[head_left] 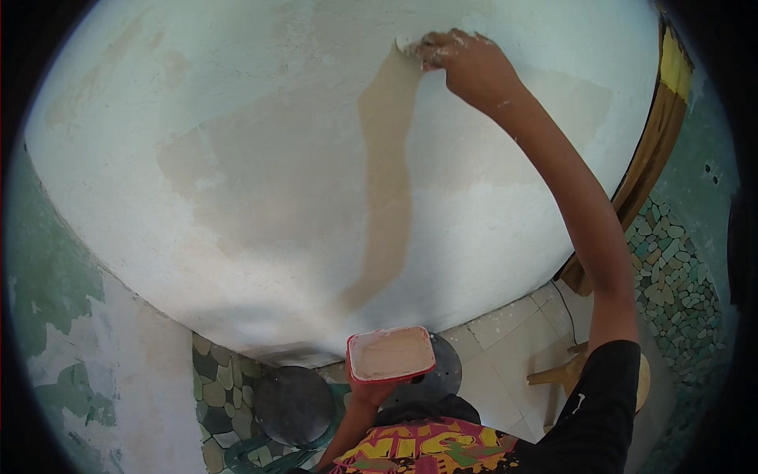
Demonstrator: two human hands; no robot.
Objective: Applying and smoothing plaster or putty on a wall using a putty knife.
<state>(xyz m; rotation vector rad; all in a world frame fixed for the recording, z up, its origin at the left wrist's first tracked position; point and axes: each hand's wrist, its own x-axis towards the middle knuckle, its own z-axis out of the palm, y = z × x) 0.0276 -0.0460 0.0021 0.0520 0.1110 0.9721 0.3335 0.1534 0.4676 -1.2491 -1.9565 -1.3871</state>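
In printed shirt (442, 446), cupping red tub (395, 378) with left hand (371, 390). Pinching indistinct smeared tool (406, 47) against wall (268, 158) with right hand (454, 52)

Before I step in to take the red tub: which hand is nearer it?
Left. The left hand supports the red tub from below; the right hand is well away from it, raised at the white wall.

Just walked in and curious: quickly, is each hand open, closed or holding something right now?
Left hand: holding the red-rimmed tub of pale paste.
Right hand: closed at the white wall, seemingly on a small spreader, mostly hidden.
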